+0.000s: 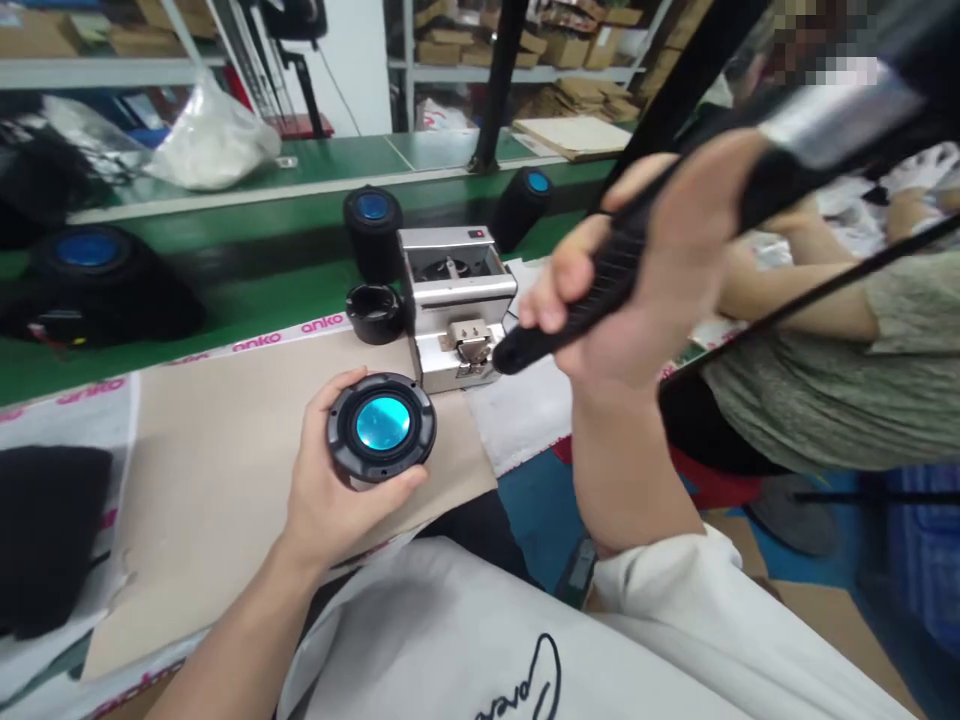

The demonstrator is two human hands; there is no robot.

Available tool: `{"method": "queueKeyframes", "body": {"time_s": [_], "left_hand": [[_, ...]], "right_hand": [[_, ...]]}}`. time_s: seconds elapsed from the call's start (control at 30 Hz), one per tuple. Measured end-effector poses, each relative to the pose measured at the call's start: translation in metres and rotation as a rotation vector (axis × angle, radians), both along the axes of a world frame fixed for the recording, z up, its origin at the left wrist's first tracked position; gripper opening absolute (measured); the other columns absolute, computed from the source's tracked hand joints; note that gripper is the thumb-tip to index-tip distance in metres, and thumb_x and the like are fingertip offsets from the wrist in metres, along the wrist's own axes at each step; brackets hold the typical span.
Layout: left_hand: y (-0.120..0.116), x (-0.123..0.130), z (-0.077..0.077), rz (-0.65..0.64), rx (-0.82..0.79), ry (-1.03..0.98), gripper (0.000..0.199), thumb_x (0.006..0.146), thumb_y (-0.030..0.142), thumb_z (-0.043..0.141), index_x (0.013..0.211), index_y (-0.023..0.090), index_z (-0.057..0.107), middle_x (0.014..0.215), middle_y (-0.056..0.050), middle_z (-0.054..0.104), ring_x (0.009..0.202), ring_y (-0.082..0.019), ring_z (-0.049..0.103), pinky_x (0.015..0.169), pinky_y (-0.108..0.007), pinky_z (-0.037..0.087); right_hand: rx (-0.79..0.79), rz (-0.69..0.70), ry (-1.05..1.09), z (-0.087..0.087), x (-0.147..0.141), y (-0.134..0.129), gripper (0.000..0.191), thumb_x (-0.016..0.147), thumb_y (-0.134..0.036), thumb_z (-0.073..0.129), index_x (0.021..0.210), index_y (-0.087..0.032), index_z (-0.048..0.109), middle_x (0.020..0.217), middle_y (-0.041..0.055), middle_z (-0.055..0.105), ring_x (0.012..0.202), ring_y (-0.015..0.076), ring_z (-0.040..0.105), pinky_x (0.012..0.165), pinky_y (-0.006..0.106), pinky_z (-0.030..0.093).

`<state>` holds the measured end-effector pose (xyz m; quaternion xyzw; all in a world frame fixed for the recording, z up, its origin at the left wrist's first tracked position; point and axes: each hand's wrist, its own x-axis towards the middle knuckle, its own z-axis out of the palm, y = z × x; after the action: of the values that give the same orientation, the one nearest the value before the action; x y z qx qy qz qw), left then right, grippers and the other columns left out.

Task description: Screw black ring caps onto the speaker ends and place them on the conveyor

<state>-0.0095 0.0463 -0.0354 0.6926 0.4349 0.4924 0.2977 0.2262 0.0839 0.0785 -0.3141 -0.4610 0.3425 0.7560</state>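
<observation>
my left forearm comes in low from the bottom left, and my left hand (337, 490) is curled under a round black speaker driver (381, 428) with a shiny blue centre, fingers and thumb wrapped on its rim, held just above the cardboard sheet (225, 480). my right arm is raised, elbow low, wrist up, white sleeve (660, 590) at the bottom. my right hand (637, 270) is closed around a black ribbed handheld tool (592, 295), fingers curled round the grip, tip right at the front of a silver metal fixture (457, 270); can't tell if it touches. a black ring (375, 313) sits just beside the fixture, with black cylinders with blue tops (373, 232) behind it. a white cloth (517, 420) lies right of the cardboard, a black foam pad (45, 530) left. behind is a green conveyor belt (225, 270), then shelves of cardboard boxes (517, 75). a co-worker in a grey-green shirt (817, 390) sits at right.
</observation>
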Motion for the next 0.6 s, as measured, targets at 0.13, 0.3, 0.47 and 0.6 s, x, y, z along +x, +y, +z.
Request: {"method": "queueKeyframes", "body": {"time_s": [0.13,0.3,0.47,0.6], "left_hand": [[0.007,0.010,0.003,-0.059,-0.052,-0.011,0.091,0.074,0.057,0.093,0.148,0.024,0.052,0.144,-0.013,0.063,0.128,-0.034,0.069,0.107,-0.047,0.059],[0.006,0.009,0.005,-0.046,-0.040,-0.006,0.088,0.075,0.055,0.094,0.148,0.025,0.054,0.147,-0.014,0.063,0.131,-0.035,0.068,0.108,-0.048,0.059],[0.006,0.010,0.005,-0.053,-0.056,-0.015,0.090,0.074,0.056,0.094,0.149,0.025,0.054,0.148,-0.014,0.063,0.131,-0.035,0.069,0.106,-0.048,0.060],[0.006,0.008,0.005,-0.057,-0.079,-0.009,0.092,0.074,0.056,0.094,0.150,0.026,0.053,0.150,-0.014,0.061,0.131,-0.036,0.068,0.107,-0.050,0.060]], "right_hand": [[-0.006,0.024,-0.099,-0.012,-0.005,0.032,0.061,0.075,-0.080,0.086,0.086,-0.027,0.058,0.055,-0.0076,0.054,0.042,0.0135,0.049,0.039,0.032,0.038],[0.026,0.057,-0.114,-0.026,-0.012,0.043,0.056,0.085,-0.073,0.083,0.083,-0.024,0.056,0.052,-0.0082,0.049,0.040,0.0124,0.048,0.036,0.030,0.033],[-0.113,0.112,-0.209,-0.025,-0.015,0.035,0.073,0.074,-0.089,0.079,0.076,-0.025,0.043,0.054,-0.0082,0.046,0.041,0.0103,0.044,0.038,0.029,0.032],[-0.106,0.151,-0.242,-0.022,-0.009,0.033,0.070,0.077,-0.088,0.078,0.077,-0.025,0.047,0.053,-0.0077,0.050,0.042,0.0100,0.046,0.040,0.028,0.036]]}}
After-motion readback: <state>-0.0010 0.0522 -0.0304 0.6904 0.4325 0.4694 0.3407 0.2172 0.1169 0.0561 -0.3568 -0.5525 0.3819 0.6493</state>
